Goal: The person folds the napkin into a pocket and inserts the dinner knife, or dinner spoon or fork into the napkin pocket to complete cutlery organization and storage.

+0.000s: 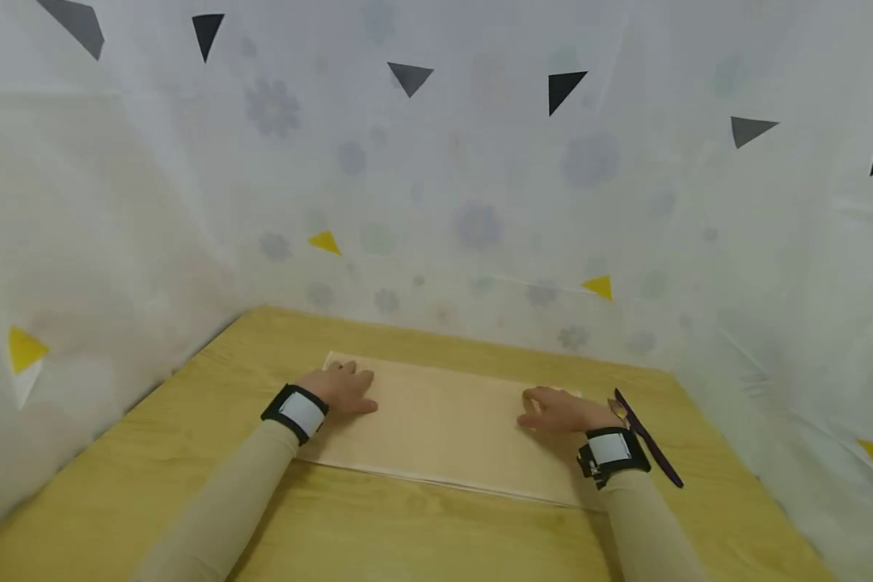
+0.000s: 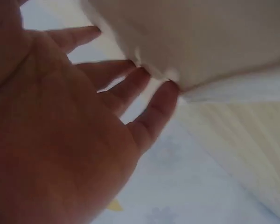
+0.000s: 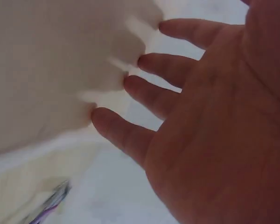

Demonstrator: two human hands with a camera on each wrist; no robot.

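Left hand (image 1: 343, 388) and right hand (image 1: 562, 410) rest flat, fingers straight, on sheet (image 1: 444, 420)

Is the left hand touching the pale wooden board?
Touching: the head view shows the left hand lying flat on the pale wooden board, near its far left corner.

Head view down over the table (image 1: 189, 420); wrist views close under each palm.
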